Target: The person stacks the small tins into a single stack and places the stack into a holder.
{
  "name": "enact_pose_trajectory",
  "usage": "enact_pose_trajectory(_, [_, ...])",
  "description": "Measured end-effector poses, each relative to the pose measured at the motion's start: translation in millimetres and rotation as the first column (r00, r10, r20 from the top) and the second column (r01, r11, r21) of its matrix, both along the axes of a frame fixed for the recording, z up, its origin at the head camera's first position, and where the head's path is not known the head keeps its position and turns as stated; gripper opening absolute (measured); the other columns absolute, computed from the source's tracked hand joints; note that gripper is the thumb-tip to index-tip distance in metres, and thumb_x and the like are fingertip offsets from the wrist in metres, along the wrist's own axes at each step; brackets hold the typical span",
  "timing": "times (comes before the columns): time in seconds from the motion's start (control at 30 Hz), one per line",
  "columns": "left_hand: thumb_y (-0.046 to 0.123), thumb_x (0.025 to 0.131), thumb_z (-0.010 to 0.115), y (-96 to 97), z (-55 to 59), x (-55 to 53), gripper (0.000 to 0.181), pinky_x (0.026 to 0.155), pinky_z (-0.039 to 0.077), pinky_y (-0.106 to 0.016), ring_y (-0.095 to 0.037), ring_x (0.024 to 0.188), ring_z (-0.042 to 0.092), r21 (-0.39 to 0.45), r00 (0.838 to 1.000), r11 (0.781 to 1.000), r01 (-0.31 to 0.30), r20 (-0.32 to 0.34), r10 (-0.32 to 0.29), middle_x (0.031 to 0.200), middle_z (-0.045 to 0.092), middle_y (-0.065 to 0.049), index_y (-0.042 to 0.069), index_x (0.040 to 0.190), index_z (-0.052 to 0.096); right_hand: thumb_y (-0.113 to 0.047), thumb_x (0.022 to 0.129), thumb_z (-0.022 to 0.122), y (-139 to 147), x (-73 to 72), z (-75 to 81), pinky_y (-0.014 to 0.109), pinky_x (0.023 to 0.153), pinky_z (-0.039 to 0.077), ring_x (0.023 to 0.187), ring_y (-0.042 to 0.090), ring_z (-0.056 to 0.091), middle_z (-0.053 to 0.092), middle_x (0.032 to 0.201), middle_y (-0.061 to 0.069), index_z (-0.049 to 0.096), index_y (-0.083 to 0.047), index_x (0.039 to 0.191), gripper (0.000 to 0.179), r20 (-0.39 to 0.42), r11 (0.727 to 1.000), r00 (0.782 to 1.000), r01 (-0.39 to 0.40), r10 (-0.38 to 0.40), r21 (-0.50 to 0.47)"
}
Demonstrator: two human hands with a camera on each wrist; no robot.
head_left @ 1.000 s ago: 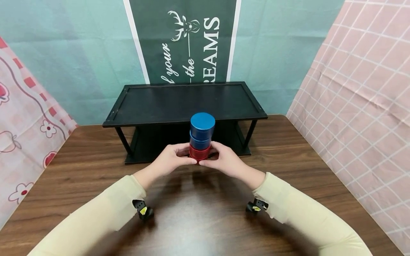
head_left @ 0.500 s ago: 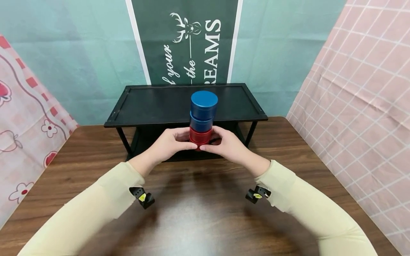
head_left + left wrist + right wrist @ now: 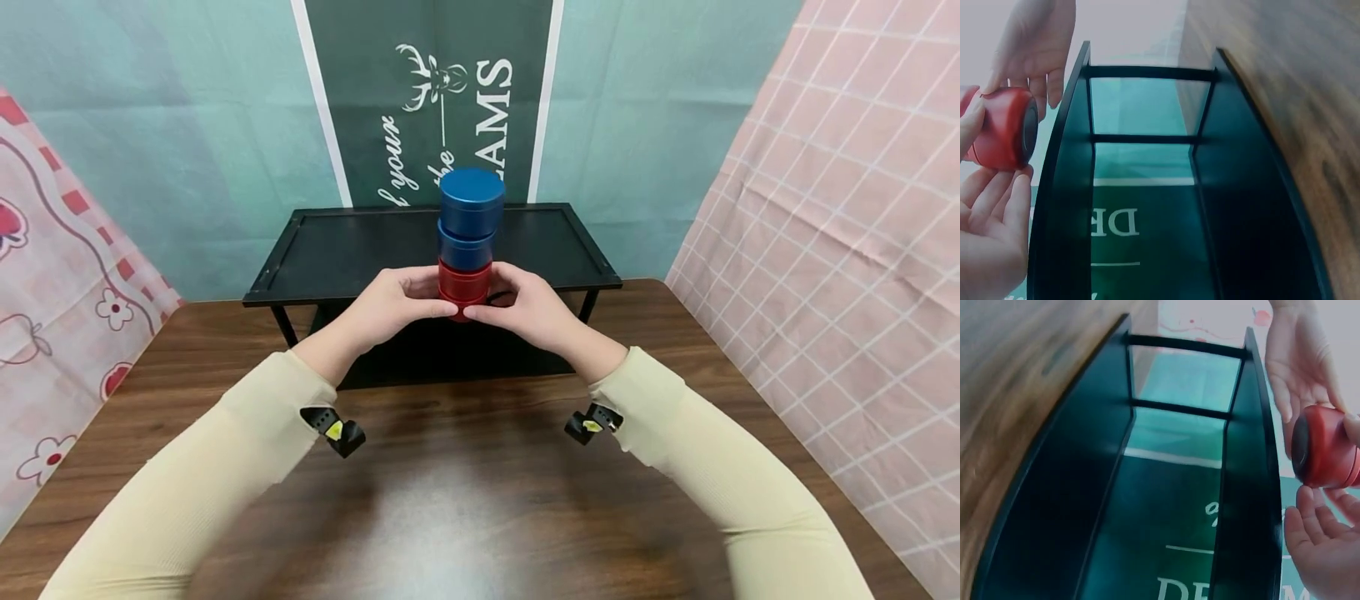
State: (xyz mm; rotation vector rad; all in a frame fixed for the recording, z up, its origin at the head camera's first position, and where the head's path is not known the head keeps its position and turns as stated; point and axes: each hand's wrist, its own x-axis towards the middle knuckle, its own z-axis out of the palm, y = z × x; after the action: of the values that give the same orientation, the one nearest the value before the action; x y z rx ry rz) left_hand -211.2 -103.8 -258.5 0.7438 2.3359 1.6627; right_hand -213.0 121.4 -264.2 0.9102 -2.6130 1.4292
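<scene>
**Two hands held up a tall stack of round tins**

The stack of three round metal tins (image 3: 468, 242) stood straight up, with its long side going up and down. The round red metal tin (image 3: 464, 285) was at the bottom. The two round blue metal tins (image 3: 470, 215) sat on top of it, one on the other. The top blue tin leaned a tiny bit to the right of the one under it. All the tins had their lids shut, so what was inside them could not be seen.

The left hand (image 3: 390, 307) held the red tin from the left side, with its fingers curled round it. The right hand (image 3: 525, 310) held the same tin from the right side, the same way. The thumbs met in front, low on the red tin. In the left wrist view the flat dark bottom of the red tin (image 3: 1007, 128) showed, with nothing under it. The right wrist view showed the same dark bottom (image 3: 1322, 447).

The stack was up in the air, off the brown wooden worktop (image 3: 465, 500). It was in front of the black two-level metal shelf (image 3: 360, 250), about as high as the top level. The top level of the shelf was a flat tray with a low rim. Behind the shelf hung a dark green banner with white letters (image 3: 427, 100).
</scene>
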Motion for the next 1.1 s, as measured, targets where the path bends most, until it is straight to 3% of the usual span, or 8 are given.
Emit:
enact_pose_trajectory(0.2, [0.029,0.084,0.07,0.4,7.5,-11.0,0.055,0.099,0.039,-0.046,-0.019,0.116,0.054,-0.03,1.0,0.999,-0.016,-0.012,0.016,0.126,0.059,-0.005,0.016,0.135,0.051,-0.033,0.085,0.069,0,-13.5,5.1,0.037,0.097,0.043,0.111,0.016,0.055,0.058,0.125,0.002,0.05,-0.012,0.131,0.054,-0.019,1.0,1.0,-0.002,0.003,0.029])
enact_pose_trajectory(0.37, [0.029,0.084,0.07,0.5,9.0,-19.5,0.055,0.101,0.037,-0.047,-0.019,0.116,0.054,-0.051,0.999,0.998,-0.043,0.003,0.043,0.125,0.059,-0.005,0.015,0.134,0.052,-0.036,0.085,0.067,-1,-25.9,7.3,0.038,0.096,0.043,0.11,0.016,0.056,0.058,0.125,0.003,0.049,-0.013,0.133,0.056,0.022,0.999,1.0,-0.018,0.018,0.041])
enact_pose_trajectory(0.6, [0.031,0.084,0.07,-2.7,12.4,-36.7,0.055,0.101,0.038,-0.044,-0.017,0.115,0.054,-0.11,0.997,0.992,-0.067,-0.038,0.063,0.124,0.06,-0.004,0.015,0.134,0.052,-0.039,0.085,0.067,-5,-44.8,8.7,0.038,0.094,0.045,0.109,0.016,0.057,0.057,0.126,0.002,0.047,-0.014,0.135,0.059,0.048,0.999,0.999,-0.01,0.007,0.051])
enact_pose_trajectory(0.83, [0.028,0.086,0.069,-2.8,12.5,-54.0,0.056,0.1,0.04,-0.04,-0.019,0.116,0.053,-0.123,0.996,0.989,-0.081,0.014,0.083,0.127,0.057,-0.007,0.012,0.135,0.05,-0.037,0.087,0.064,-9,-60.7,5.5,0.038,0.096,0.044,0.11,0.019,0.057,0.054,0.13,0.006,0.044,-0.011,0.136,0.059,0.033,0.997,0.999,0.018,-0.021,0.075])
enact_pose_trajectory(1.1, [0.025,0.086,0.068,-3.3,10.7,-63.4,0.059,0.099,0.041,-0.037,-0.02,0.117,0.051,-0.085,0.991,0.994,-0.074,0.108,0.083,0.132,0.053,-0.008,0.01,0.138,0.045,-0.045,0.089,0.058,-9,-63.5,5.0,0.039,0.096,0.044,0.115,0.019,0.054,0.053,0.132,0.004,0.047,-0.013,0.137,0.058,0.054,0.993,0.997,0.055,-0.061,0.109])
